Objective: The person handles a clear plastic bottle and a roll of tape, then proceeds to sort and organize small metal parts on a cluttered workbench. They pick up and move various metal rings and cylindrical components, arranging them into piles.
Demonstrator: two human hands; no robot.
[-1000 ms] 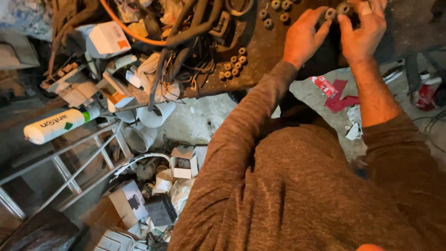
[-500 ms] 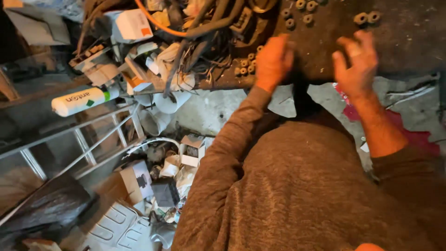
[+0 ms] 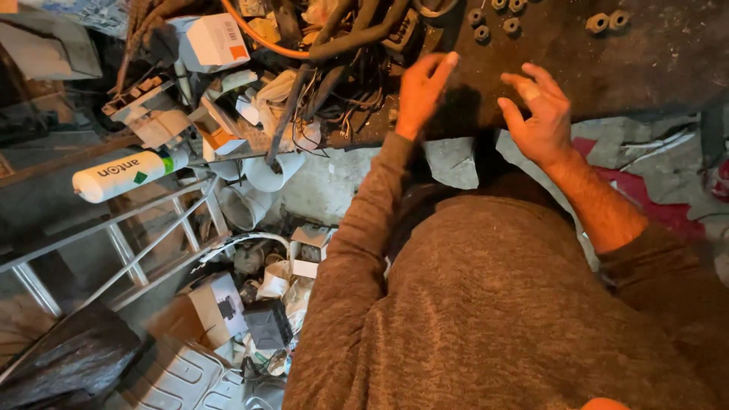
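Both hands are held empty above the near edge of the dark worktop [image 3: 653, 68]. The left hand [image 3: 420, 93] is raised with its fingers straight and close together, nothing gripped. The right hand [image 3: 538, 115] is open, its fingers loosely spread and curled, nothing pinched. A second ago both hands were set far up on the worktop at a pair of small round black fittings [image 3: 607, 20]; since then they have been drawn back towards the body, and the pair is now left well apart from them near the top right. More round fittings [image 3: 493, 17] of the same kind are seen further left, above the gap between the hands. To the left of the left hand, thick dark cables [image 3: 345, 38] and an orange cable [image 3: 262, 36] are piled. Further left, a white cartridge tube [image 3: 129, 173] is laid on a metal rack [image 3: 114, 243], with cartons scattered below.
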